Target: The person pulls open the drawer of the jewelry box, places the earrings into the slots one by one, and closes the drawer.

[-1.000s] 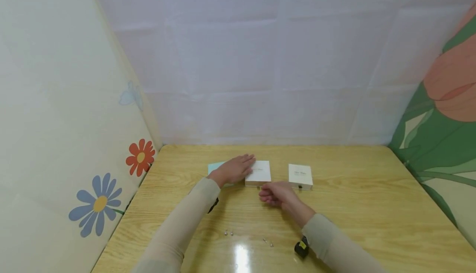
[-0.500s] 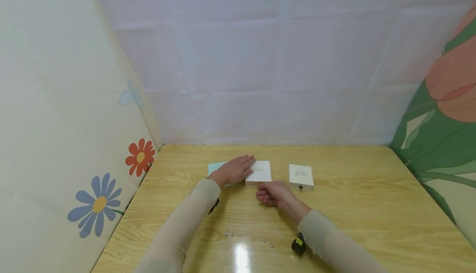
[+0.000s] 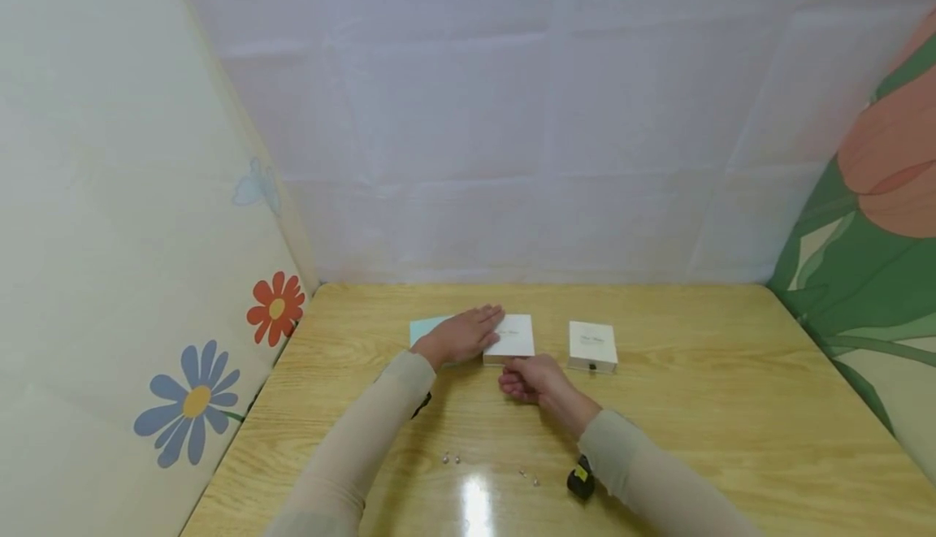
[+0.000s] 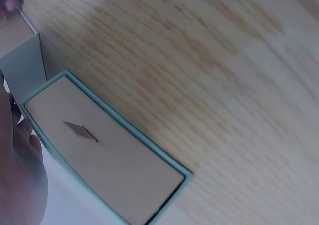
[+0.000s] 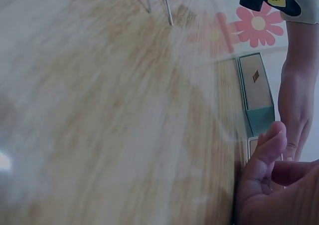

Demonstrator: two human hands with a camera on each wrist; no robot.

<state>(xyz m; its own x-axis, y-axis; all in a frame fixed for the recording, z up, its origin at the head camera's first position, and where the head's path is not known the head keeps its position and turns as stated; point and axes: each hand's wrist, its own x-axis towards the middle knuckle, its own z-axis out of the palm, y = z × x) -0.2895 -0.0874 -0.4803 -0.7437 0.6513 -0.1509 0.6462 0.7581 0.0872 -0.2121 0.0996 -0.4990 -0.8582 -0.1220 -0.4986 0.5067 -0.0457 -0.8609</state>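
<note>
A white drawer box (image 3: 513, 335) lies between a teal drawer box (image 3: 426, 328) and a second white box (image 3: 592, 344). My left hand (image 3: 468, 334) reaches over the teal box and rests with straight fingers on the middle box's lid. At that box's front, my right hand (image 3: 530, 378) has its fingers curled, thumb and forefinger together at the spot of the pull tab, which they hide. In the left wrist view, the teal box's beige front (image 4: 119, 160) carries a small ribbon tab (image 4: 80, 130).
Two pairs of small earrings, one pair (image 3: 451, 459) to the left and another (image 3: 530, 478) to the right, lie on the wooden table (image 3: 731, 407) nearer the person. A white cloth (image 3: 468, 114) hangs behind the table's back edge.
My right hand has moved left along the front of the middle white box, and its fingertips now cover the tab. The left hand has stayed in place on the lid.
</note>
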